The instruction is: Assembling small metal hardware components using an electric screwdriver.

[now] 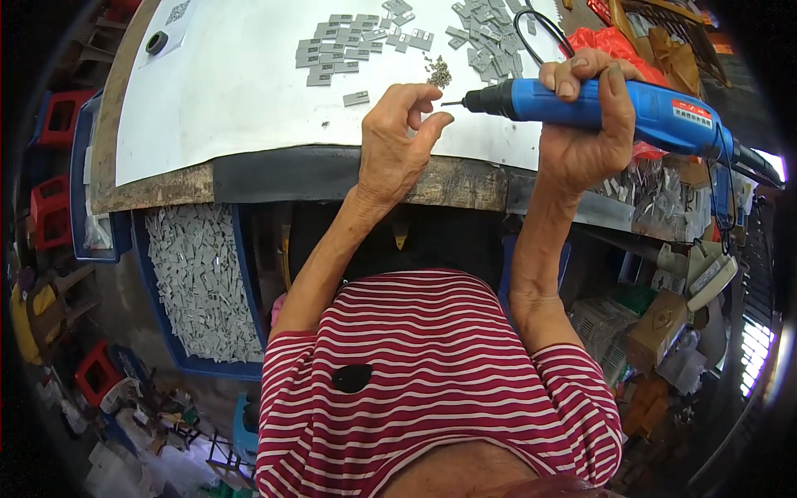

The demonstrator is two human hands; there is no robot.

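A white sheet (241, 91) with a small patterned label (177, 12) near its far left corner covered the workbench (332, 170), and cardboard boxes (660, 319) sat low on the right. The right hand (585, 116) was clamped around a blue electric screwdriver (614, 104) (red sticker on its body). Its tip pointed at the left hand (398, 137), whose thumb and fingers were pinched together just beside it, near a small pile of screws (439, 73) and grey plastic pieces (357, 46).
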